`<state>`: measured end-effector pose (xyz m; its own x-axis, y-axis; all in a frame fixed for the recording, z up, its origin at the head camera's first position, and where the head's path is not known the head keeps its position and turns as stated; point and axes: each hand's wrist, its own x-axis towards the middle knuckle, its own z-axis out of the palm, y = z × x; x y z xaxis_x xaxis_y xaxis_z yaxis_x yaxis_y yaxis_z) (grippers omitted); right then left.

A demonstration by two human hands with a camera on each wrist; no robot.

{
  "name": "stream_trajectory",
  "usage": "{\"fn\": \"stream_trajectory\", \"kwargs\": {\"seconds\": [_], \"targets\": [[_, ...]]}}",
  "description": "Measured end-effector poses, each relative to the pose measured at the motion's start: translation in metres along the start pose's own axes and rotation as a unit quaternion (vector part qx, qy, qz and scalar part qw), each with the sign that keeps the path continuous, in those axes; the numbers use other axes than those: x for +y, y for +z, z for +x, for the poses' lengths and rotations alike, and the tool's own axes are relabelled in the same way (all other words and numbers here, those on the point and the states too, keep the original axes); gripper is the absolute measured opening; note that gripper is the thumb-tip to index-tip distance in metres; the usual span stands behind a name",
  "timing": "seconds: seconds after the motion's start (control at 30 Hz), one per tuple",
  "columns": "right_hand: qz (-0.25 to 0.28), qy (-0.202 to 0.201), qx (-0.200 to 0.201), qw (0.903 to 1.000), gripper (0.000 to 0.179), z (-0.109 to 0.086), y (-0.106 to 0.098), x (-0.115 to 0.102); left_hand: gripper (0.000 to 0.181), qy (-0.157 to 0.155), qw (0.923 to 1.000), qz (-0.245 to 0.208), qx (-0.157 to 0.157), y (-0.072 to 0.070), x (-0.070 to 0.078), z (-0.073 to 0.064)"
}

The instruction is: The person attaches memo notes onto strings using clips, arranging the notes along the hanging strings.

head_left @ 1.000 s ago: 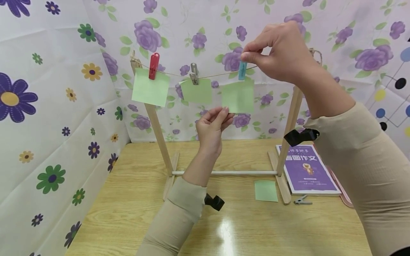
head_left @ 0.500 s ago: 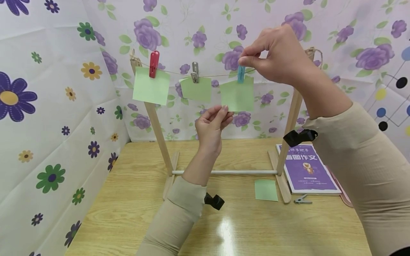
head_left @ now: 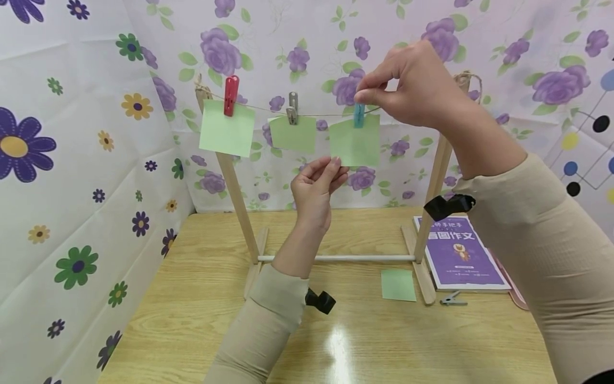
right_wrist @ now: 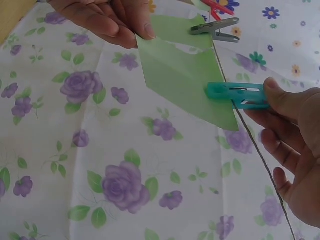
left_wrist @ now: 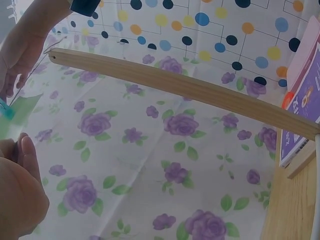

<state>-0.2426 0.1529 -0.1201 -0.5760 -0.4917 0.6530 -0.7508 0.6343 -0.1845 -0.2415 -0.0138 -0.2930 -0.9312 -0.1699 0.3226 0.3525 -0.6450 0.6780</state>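
Note:
In the head view, my right hand (head_left: 412,88) pinches the upper end of a blue clothespin (head_left: 359,116). The clothespin's lower end sits over the string and the top edge of a green paper square (head_left: 352,146). My left hand (head_left: 314,192) pinches that paper's lower left corner between thumb and fingers. From the right wrist, the clothespin (right_wrist: 237,95) straddles string and paper edge, and the paper (right_wrist: 185,82) bows slightly. To the left, a red clothespin (head_left: 231,96) and a metal clothespin (head_left: 292,109) each hold a green paper on the string.
The string (head_left: 326,114) runs between two wooden posts (head_left: 235,202) joined low by a white rod (head_left: 360,258). On the table lie another green paper (head_left: 398,285), a grey clothespin (head_left: 453,300) and a purple book (head_left: 462,256). A flowered cloth (head_left: 268,186) hangs behind.
My right hand and the blue clothespin have moved slightly down and left, and the clothespin now overlaps the paper's top edge further. The left hand keeps its pinch, barely shifted.

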Motion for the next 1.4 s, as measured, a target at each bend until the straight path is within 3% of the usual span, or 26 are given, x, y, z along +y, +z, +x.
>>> {"fn": "stream_trajectory", "kwargs": {"seconds": [1.07, 1.17, 1.27, 1.33, 1.4], "targets": [[-0.001, 0.007, -0.062, 0.9981, 0.028, -0.003, -0.004, 0.005, 0.004, -0.001, 0.9998, 0.013, -0.012, -0.003, 0.003, 0.001], [0.000, -0.004, -0.036, 0.9993, 0.034, -0.004, -0.001, 0.005, 0.003, -0.003, 0.9998, 0.014, -0.013, -0.003, 0.003, 0.001], [0.004, -0.038, 0.034, 0.9987, 0.045, -0.004, 0.003, 0.007, 0.004, -0.004, 0.9998, 0.017, -0.013, -0.004, 0.002, 0.001], [0.007, -0.080, 0.096, 0.9922, 0.049, -0.005, 0.006, 0.009, 0.004, -0.003, 0.9998, 0.017, -0.012, -0.004, 0.002, 0.001], [0.013, -0.127, 0.169, 0.9773, 0.051, -0.007, 0.011, 0.012, 0.005, -0.004, 0.9998, 0.018, -0.010, -0.005, 0.002, 0.002]]}}
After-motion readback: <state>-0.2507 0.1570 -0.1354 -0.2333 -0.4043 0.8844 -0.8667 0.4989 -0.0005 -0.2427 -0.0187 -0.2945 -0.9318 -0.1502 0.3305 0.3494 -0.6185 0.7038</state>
